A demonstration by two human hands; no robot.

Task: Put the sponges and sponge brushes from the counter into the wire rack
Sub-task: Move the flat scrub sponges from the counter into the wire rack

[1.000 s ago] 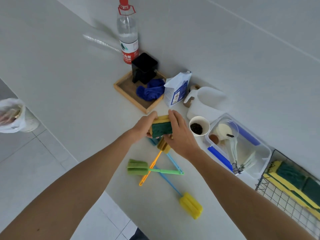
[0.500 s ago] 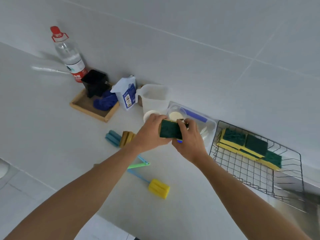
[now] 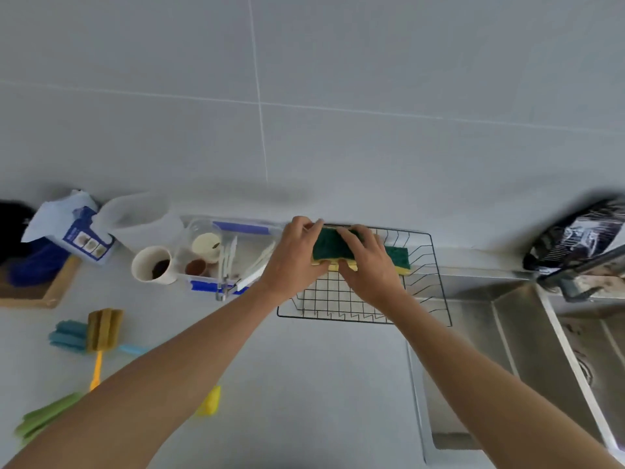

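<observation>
Both the left hand and the right hand grip one green-and-yellow sponge with curled fingers, probably to set it neatly at the back of the wire rack.

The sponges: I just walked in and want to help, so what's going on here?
A person holds a green-and-yellow sponge with both hands, left hand and right hand, at the back of the wire rack, where another sponge already lies. Sponge brushes remain on the counter to the left.
</observation>
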